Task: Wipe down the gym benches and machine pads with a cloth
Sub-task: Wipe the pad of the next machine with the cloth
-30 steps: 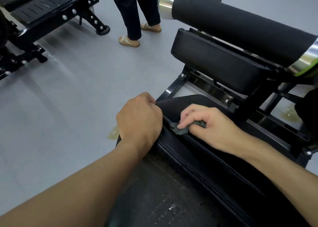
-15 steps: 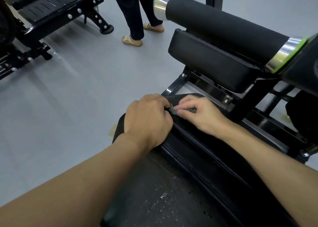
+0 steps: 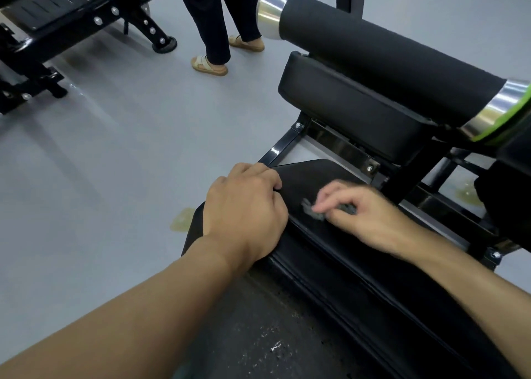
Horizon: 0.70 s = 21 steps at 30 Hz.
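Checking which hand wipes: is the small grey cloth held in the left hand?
No, the right hand pinches the small grey cloth, while the left hand grips the black padded bench.

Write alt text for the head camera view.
A right hand pinches a small grey cloth against a black bench pad while the left hand grips the pad's edge. Behind are a foam roller and another person's sandalled feet.

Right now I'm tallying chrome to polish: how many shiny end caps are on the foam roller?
2. One end cap at the foam roller's upper-left end, the other at its lower-right end. None hidden.
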Motion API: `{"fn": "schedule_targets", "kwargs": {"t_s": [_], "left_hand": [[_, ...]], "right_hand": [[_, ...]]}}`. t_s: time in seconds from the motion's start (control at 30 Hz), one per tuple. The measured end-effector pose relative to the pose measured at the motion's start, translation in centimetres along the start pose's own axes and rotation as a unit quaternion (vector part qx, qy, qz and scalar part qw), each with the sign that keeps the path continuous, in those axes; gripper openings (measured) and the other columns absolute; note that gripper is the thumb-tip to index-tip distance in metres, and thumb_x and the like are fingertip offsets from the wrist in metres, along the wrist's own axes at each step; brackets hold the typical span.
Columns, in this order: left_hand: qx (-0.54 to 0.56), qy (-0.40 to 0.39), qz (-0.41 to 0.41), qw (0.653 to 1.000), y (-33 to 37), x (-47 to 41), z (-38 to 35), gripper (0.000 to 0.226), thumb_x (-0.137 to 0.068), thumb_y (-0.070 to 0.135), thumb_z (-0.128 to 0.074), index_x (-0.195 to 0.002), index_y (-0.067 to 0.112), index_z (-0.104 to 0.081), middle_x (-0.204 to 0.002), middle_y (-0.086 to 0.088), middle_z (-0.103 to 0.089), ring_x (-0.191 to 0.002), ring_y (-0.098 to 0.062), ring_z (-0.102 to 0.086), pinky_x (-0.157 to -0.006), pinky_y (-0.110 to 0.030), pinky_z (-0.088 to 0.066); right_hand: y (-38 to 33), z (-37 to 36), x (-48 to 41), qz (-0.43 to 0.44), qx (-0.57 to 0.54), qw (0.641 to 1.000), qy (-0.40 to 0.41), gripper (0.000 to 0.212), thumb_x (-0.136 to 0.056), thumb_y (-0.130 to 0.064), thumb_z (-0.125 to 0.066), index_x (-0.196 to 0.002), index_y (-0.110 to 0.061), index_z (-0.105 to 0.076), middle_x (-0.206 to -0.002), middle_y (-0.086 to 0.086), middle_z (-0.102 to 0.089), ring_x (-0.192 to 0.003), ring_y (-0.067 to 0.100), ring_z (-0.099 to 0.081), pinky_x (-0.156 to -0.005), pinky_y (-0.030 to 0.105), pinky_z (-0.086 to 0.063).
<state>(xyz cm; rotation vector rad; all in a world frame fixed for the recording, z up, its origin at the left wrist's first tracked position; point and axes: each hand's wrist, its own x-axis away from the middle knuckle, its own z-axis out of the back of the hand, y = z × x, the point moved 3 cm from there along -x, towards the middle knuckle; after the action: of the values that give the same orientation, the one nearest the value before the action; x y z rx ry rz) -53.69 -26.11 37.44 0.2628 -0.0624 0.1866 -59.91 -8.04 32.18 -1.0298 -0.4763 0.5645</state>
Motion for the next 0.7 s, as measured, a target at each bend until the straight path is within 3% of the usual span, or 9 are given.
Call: {"fn": "schedule_targets", "kwargs": {"t_s": [0.13,0.23,0.43,0.57,0.7], "left_hand": [[-0.002,0.011,-0.009,1.0,0.0,-0.1,-0.1,0.045,-0.085,0.03,-0.028,-0.109,0.03,-0.066,-0.116,0.015,-0.063,-0.118,-0.012,-0.048,-0.086,-0.032,-0.039],[-0.026,-0.008,-0.02,0.999,0.0,-0.2,-0.2,0.047,-0.083,0.034,-0.024,-0.112,0.032,-0.062,-0.119,0.016,-0.06,-0.119,-0.013,-0.046,-0.087,-0.032,-0.038],[-0.039,-0.02,-0.02,0.999,-0.1,-0.3,-0.2,0.046,-0.084,0.036,-0.022,-0.111,0.033,-0.059,-0.119,0.016,-0.058,-0.118,-0.014,-0.044,-0.088,-0.032,-0.037],[-0.047,-0.02,-0.027,0.998,0.0,-0.3,-0.3,0.045,-0.084,0.04,-0.018,-0.108,0.033,-0.056,-0.119,0.016,-0.056,-0.117,-0.014,-0.042,-0.088,-0.033,-0.036],[-0.039,-0.028,-0.036,0.998,0.0,-0.3,-0.4,0.047,-0.09,0.043,-0.024,-0.118,0.035,-0.061,-0.128,0.018,-0.053,-0.123,-0.012,-0.04,-0.092,-0.033,-0.034]], "right_hand": [[0.8,-0.3,-2.2,0.014,0.001,0.999,0.043,0.028,-0.081,0.013,-0.064,-0.076,-0.012,-0.074,-0.09,-0.002,-0.065,-0.084,0.01,-0.062,-0.079,0.016,-0.045],[1.2,-0.9,-4.8,-0.029,0.005,0.997,0.07,0.028,-0.079,0.011,-0.063,-0.074,-0.014,-0.073,-0.092,-0.001,-0.064,-0.088,0.014,-0.061,-0.078,0.011,-0.042],[1.5,0.4,-0.8,0.006,0.007,0.999,0.04,0.028,-0.08,0.008,-0.067,-0.072,-0.018,-0.072,-0.091,-0.003,-0.067,-0.082,0.003,-0.062,-0.076,0.011,-0.042],[2.9,-0.2,-5.6,-0.049,0.011,0.995,0.088,0.036,-0.079,0.007,-0.065,-0.07,-0.027,-0.07,-0.092,-0.008,-0.067,-0.093,0.015,-0.064,-0.082,0.021,-0.044],[3.1,1.1,-1.1,-0.066,0.011,0.997,0.038,0.032,-0.081,0.004,-0.066,-0.073,-0.026,-0.073,-0.093,-0.011,-0.068,-0.09,0.009,-0.064,-0.083,0.021,-0.043]]}}
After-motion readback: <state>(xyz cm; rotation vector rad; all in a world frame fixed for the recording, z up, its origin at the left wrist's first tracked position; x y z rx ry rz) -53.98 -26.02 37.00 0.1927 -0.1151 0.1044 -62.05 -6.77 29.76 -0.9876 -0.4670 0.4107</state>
